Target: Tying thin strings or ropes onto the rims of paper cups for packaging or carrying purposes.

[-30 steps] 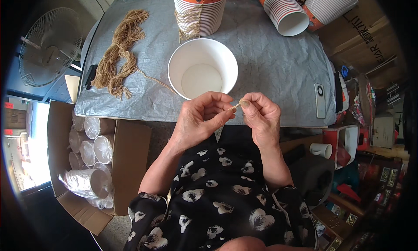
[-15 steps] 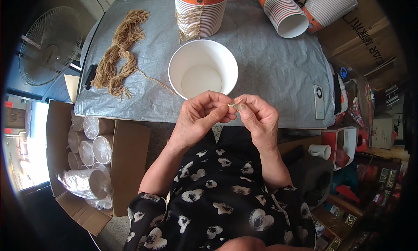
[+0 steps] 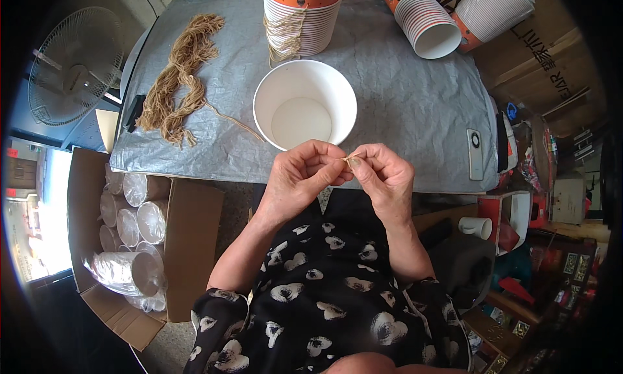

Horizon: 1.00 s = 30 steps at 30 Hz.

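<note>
Just in front of the table's near edge, my left hand (image 3: 295, 179) and my right hand (image 3: 387, 182) meet with fingertips pinched. Between them is a short bit of thin twine (image 3: 351, 158), mostly covered by the fingers. Beyond the hands a white paper bucket (image 3: 267, 100) stands upright, its inside showing nothing but the bottom. Behind it rises a stack of nested orange-and-white paper buckets (image 3: 322, 26), with loose twine strands (image 3: 283, 35) hanging down its side. A tan hank of twine (image 3: 175, 82) lies to the left, one loose strand trailing toward the white bucket.
A grey sheet (image 3: 402, 114) covers the table. More bucket stacks (image 3: 431, 37) lie at the far right, and a phone-like slab (image 3: 476, 154) near the right edge. At lower left is an open carton (image 3: 191, 250) of plastic-wrapped buckets; a fan (image 3: 78, 65) stands far left, a white mug (image 3: 475, 227) lower right.
Both hands stay together in front of the bucket. The fingertips have shifted slightly around the twine, with less of it showing now. The whole view has moved a little.
</note>
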Available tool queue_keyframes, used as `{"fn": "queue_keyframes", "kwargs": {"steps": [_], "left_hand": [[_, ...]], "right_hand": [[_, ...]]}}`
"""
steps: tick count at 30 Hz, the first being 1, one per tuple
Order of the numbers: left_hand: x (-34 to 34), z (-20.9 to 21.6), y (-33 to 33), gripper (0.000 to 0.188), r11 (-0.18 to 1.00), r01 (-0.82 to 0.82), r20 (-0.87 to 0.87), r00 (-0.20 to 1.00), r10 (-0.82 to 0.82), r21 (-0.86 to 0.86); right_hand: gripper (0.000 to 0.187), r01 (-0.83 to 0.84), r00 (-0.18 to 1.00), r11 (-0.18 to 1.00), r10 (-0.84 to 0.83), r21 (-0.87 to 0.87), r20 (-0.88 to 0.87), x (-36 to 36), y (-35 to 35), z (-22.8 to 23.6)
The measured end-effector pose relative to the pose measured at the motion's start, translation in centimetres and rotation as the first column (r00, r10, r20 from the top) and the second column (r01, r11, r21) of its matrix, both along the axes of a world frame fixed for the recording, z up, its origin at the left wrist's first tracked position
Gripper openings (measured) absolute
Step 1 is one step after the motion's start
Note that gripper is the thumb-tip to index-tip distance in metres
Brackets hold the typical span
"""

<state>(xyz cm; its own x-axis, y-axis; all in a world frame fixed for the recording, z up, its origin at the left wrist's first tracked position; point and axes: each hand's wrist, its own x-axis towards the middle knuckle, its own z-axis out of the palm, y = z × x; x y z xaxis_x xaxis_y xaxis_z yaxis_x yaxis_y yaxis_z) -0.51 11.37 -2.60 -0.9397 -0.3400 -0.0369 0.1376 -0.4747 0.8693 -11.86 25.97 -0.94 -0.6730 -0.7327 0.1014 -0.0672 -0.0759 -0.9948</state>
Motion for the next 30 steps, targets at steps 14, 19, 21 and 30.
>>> {"fn": "queue_keyframes", "kwargs": {"steps": [14, 19, 21, 30], "left_hand": [[0.1, -0.2, 0.0, 0.016, 0.998, 0.024, 0.083, 0.996, -0.018, -0.061], [0.1, -0.1, 0.1, 0.015, 0.997, 0.007, 0.070, 0.998, -0.001, -0.081], [0.1, 0.0, 0.3, 0.015, 0.995, -0.003, 0.068, 0.998, 0.010, -0.104], [0.1, 0.2, 0.4, 0.015, 0.993, -0.055, 0.020, 0.998, 0.057, -0.102]], "right_hand": [[0.012, 0.053, 0.978, 0.997, -0.040, -0.056, 0.203, -0.3, 0.3, -0.7], [0.013, 0.021, 0.992, 1.000, -0.020, -0.013, 0.123, 0.4, -0.3, 0.2], [0.013, 0.014, 0.996, 1.000, -0.012, -0.016, 0.090, 0.2, -0.3, 0.1], [0.013, 0.034, 0.997, 0.999, -0.032, -0.020, 0.077, -0.1, 0.2, -0.9]]}}
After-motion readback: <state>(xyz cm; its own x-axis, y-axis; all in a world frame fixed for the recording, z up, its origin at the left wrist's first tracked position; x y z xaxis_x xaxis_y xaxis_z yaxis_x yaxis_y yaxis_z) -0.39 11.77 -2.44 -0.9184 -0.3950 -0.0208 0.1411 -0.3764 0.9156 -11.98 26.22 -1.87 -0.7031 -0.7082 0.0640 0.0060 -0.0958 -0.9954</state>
